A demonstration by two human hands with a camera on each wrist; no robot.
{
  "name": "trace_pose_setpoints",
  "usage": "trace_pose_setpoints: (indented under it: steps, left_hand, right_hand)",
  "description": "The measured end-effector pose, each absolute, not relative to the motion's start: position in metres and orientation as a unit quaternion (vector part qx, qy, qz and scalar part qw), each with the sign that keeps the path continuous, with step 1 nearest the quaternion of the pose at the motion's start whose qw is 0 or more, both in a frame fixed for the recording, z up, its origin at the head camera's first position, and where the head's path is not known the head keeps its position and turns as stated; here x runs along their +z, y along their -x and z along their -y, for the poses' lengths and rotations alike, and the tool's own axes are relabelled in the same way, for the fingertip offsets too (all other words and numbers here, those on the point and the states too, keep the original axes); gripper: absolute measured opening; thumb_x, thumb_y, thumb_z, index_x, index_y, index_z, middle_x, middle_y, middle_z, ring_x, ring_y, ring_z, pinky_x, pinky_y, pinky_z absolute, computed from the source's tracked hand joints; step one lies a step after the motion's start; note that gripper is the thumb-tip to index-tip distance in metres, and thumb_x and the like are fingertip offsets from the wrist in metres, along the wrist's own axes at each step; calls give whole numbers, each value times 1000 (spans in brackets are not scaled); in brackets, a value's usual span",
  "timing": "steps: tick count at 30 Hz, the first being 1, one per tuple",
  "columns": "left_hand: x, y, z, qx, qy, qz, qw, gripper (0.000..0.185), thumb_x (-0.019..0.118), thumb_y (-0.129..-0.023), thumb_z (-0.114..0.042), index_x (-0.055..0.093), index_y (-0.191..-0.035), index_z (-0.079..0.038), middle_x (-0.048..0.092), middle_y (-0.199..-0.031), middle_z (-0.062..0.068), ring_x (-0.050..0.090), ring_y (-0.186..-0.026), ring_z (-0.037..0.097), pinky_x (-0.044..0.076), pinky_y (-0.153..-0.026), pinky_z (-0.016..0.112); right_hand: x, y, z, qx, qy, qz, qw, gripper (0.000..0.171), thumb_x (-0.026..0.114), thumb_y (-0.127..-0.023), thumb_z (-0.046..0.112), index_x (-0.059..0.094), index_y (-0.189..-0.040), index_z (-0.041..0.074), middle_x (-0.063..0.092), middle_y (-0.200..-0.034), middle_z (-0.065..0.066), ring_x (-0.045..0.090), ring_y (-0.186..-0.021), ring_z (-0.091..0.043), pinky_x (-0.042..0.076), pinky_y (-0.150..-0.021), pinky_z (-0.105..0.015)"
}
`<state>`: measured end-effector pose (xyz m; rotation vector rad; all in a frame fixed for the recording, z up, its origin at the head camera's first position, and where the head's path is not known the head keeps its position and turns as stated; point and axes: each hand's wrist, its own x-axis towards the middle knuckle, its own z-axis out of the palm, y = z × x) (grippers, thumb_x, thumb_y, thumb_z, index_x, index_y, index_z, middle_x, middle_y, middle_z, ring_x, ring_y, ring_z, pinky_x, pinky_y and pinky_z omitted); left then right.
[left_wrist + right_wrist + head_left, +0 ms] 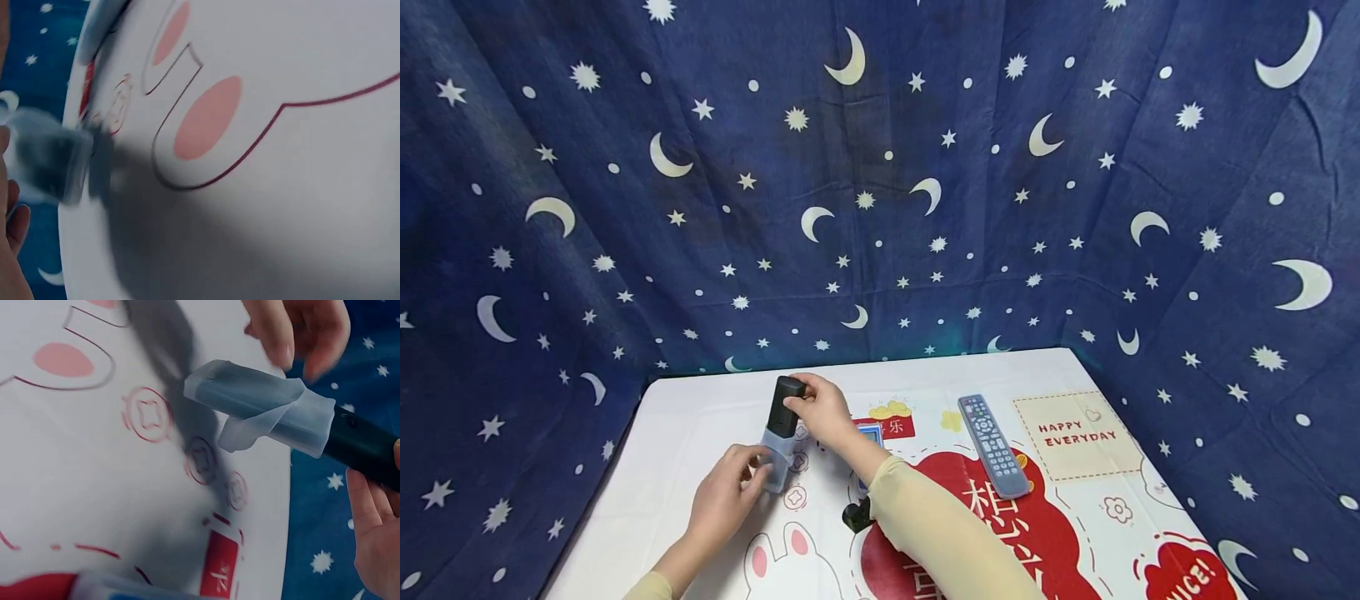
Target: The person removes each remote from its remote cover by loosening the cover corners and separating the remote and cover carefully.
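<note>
My right hand (827, 410) pinches the top end of a black remote-shaped device (786, 408) between thumb and fingers. A translucent, flexible sleeve (777, 461) covers the device's lower part, and in the right wrist view a loose flap (240, 432) of it sticks out sideways. My left hand (722, 492) is close beside the sleeve, its fingers loosely bent. In the right wrist view, its fingertips (284, 357) hover just off the sleeve. In the left wrist view the sleeved end (50, 162) is blurred, with part of the left hand (15, 231) at the edge.
A grey remote control (995, 446) with many buttons lies to the right on the printed tablecloth (700, 408). Under my right forearm, a blue-edged item (872, 432) is partly hidden, with a small black object (856, 516) nearer me. A starry blue curtain (880, 167) surrounds the table.
</note>
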<state>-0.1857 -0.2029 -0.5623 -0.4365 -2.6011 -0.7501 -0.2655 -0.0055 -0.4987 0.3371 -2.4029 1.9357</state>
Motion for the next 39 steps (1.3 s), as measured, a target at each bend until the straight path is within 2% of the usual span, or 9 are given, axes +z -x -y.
trace_pose_setpoints:
  steps: [3, 5, 11, 14, 20, 25, 30, 33, 39]
  left_hand:
    - [-555, 186, 210, -331, 84, 925, 165, 21, 73, -95, -16, 66, -115, -13, 62, -101, -4, 58, -83, 13, 50, -69, 29]
    - [-551, 187, 214, -381, 46, 916, 119, 20, 69, -99, -20, 66, -116, -10, 65, -106, 1, 60, -89, 15, 50, -75, 30]
    - [-550, 187, 214, -560, -32, 822, -95, 47, 61, -104, -36, 60, -127, 4, 71, -112, 12, 69, -99, 23, 58, -86, 32]
    - [-553, 187, 212, -603, -42, 783, -149, 54, 58, -104, -40, 57, -132, 6, 71, -114, 15, 71, -103, 28, 58, -89, 37]
    - [-553, 191, 211, -656, -10, 726, -209, 69, 53, -106, -43, 41, -146, 12, 66, -128, 21, 68, -113, 26, 52, -100, 40]
    - [-550, 193, 211, -688, 13, 673, -269, 75, 46, -109, -42, 21, -154, 13, 66, -128, 17, 66, -112, 21, 51, -102, 38]
    - [-545, 194, 208, -712, 20, 646, -274, 69, 45, -109, -35, 20, -153, 14, 65, -121, 9, 63, -110, 19, 53, -95, 32]
    - [-543, 195, 206, -718, 22, 640, -273, 67, 47, -109, -29, 21, -153, 14, 65, -119, 9, 64, -109, 19, 54, -94, 33]
    - [-542, 194, 204, -723, 30, 637, -268, 71, 54, -104, -15, 14, -157, 10, 61, -130, 12, 62, -114, 19, 53, -97, 34]
  right_hand:
    - [-492, 271, -2, 635, -105, 765, 18, 39, 73, -95, 8, 66, -133, 9, 69, -91, -1, 58, -77, -6, 55, -69, -22]
    - [-487, 273, -7, 645, -103, 757, 11, 41, 72, -95, 6, 65, -135, 8, 70, -95, -4, 60, -79, -8, 58, -71, -24]
    - [-479, 278, -14, 692, -98, 715, -18, 45, 71, -95, 5, 59, -139, 6, 73, -109, -11, 68, -90, -14, 61, -78, -31]
    - [-480, 279, -16, 698, -96, 709, -22, 42, 70, -96, 5, 59, -136, 4, 73, -110, -12, 70, -90, -16, 61, -78, -32]
    - [-484, 279, -15, 695, -89, 714, -21, 38, 71, -95, 5, 61, -132, 2, 73, -107, -13, 72, -91, -19, 61, -77, -33]
    - [-486, 275, -11, 693, -79, 716, -33, 39, 71, -95, 5, 61, -133, 1, 73, -105, -12, 72, -88, -20, 61, -77, -33]
    - [-491, 271, -3, 694, -85, 713, -55, 39, 71, -94, 3, 62, -132, 0, 73, -102, -11, 72, -87, -20, 61, -75, -33]
    - [-493, 269, 2, 692, -95, 713, -64, 39, 70, -95, 4, 62, -132, 0, 73, -103, -12, 72, -88, -20, 61, -75, -33]
    - [-496, 267, 6, 694, -102, 709, -80, 43, 69, -96, 6, 59, -137, 1, 72, -109, -12, 71, -90, -19, 60, -77, -33]
